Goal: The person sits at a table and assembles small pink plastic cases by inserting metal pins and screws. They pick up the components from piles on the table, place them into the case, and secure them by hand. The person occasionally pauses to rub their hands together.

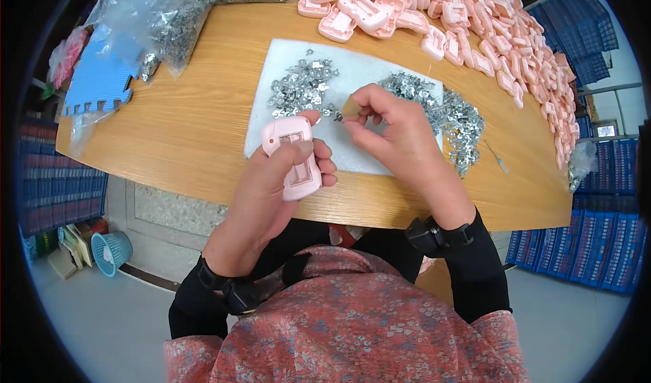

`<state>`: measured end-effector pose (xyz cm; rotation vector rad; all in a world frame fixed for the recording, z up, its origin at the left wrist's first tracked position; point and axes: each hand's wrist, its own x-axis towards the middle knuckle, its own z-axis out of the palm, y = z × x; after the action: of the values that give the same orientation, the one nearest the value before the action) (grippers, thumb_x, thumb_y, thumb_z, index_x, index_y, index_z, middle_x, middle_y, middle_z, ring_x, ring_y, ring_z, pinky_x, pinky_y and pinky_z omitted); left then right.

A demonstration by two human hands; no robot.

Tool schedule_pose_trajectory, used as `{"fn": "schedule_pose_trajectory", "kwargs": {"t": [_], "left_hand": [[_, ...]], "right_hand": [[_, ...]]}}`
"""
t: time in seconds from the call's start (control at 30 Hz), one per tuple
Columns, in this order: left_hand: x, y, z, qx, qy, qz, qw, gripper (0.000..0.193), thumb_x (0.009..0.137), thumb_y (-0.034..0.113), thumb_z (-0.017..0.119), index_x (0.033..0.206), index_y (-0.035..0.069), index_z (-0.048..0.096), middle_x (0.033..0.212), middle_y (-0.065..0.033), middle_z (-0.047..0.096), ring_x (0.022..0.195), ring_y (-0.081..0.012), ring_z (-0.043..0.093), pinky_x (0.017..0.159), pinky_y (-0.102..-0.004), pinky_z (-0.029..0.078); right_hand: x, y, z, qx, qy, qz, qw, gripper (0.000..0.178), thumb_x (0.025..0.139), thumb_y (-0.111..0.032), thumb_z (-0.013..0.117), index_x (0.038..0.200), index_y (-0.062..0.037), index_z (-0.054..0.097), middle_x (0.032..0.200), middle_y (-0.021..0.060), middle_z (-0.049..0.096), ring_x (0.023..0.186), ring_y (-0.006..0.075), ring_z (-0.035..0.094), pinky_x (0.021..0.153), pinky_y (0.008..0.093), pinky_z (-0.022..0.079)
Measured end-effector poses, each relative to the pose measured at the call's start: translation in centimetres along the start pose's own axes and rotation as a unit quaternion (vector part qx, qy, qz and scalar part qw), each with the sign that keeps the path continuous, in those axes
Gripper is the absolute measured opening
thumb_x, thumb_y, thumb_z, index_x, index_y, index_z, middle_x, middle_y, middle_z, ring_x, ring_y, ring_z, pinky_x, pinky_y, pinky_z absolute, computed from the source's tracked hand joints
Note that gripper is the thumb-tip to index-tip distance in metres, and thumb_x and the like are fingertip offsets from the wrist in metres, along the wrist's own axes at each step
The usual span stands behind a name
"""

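Observation:
My left hand (261,183) is wrapped round a pale pink plastic casing (302,187), with the thumb lying across its recessed battery compartment. Close to its right, my right hand (393,126) has thumb and index finger nearly together, with a small dark metal piece (338,117) at their tips. A tan covering (350,107) shows at the index fingertip. Below both hands lies a white foam sheet (261,115). It carries a loose pile of small metal clips (303,86) at the left and another pile (410,88) behind my right hand.
More metal clips (464,128) spill past the sheet's right edge, near a thin screwdriver-like tool (498,158). Pink casings (468,20) heap along the back and right of the wooden table (210,105). Clear bags of metal parts (180,33) and a blue foam mat (102,74) occupy the left.

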<state>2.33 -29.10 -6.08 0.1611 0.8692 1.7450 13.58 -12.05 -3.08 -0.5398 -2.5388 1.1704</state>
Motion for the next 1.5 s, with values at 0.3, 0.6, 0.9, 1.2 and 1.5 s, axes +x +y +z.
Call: {"fn": "schedule_pose_trajectory", "kwargs": {"t": [0.3,0.6,0.9,1.2,1.5], "left_hand": [[1.6,-0.5,2.0,0.111,-0.025,0.003,0.994,0.051,0.093,0.015,0.068,0.138,0.001,0.048,0.101,-0.0067,0.063,0.084,-0.0138,0.065,0.075,-0.0295,0.057],[2.6,-1.9,2.6,0.089,-0.014,0.017,0.996,0.05,0.093,0.014,0.068,0.138,0.002,0.05,0.103,-0.0071,0.066,0.085,-0.0146,0.067,0.075,-0.0315,0.059],[0.7,-0.6,1.2,0.135,0.052,0.077,0.986,0.051,0.095,0.014,0.066,0.14,0.001,0.047,0.1,-0.009,0.066,0.089,-0.0174,0.067,0.077,-0.0335,0.06],[0.7,-0.8,-0.3,0.115,0.055,0.079,0.989,0.048,0.096,0.012,0.064,0.14,0.001,0.047,0.096,-0.0078,0.066,0.086,-0.0169,0.067,0.076,-0.0329,0.06],[0.5,-0.2,-0.5,0.102,0.05,0.057,0.992,0.049,0.101,0.029,0.054,0.141,0.002,0.045,0.096,-0.0079,0.067,0.085,-0.0179,0.068,0.075,-0.0344,0.059]], "right_hand": [[-1.9,-2.5,-2.9,-0.045,-0.033,-0.027,0.998,0.021,0.081,-0.007,0.076,0.097,-0.0036,0.062,0.083,0.0034,0.065,0.073,0.0105,0.061,0.071,0.0244,0.05],[-3.1,-0.6,-1.6,0.125,0.041,0.028,0.991,0.024,0.084,-0.003,0.073,0.106,-0.0013,0.062,0.09,0.0018,0.069,0.087,0.008,0.063,0.076,0.0256,0.051],[-0.7,1.0,-1.2,-0.088,-0.01,-0.043,0.995,0.016,0.085,-0.008,0.071,0.101,-0.0056,0.067,0.087,0.0056,0.07,0.078,0.0156,0.064,0.071,0.0291,0.049],[1.3,1.7,0.4,-0.142,0.041,-0.042,0.988,0.015,0.081,-0.011,0.073,0.094,-0.0066,0.067,0.081,0.0115,0.07,0.081,0.0309,0.066,0.077,0.042,0.051],[1.9,1.6,1.2,-0.121,0.032,-0.033,0.992,0.015,0.082,-0.008,0.07,0.095,-0.0043,0.065,0.082,0.0121,0.07,0.077,0.032,0.067,0.071,0.0419,0.051]]}}
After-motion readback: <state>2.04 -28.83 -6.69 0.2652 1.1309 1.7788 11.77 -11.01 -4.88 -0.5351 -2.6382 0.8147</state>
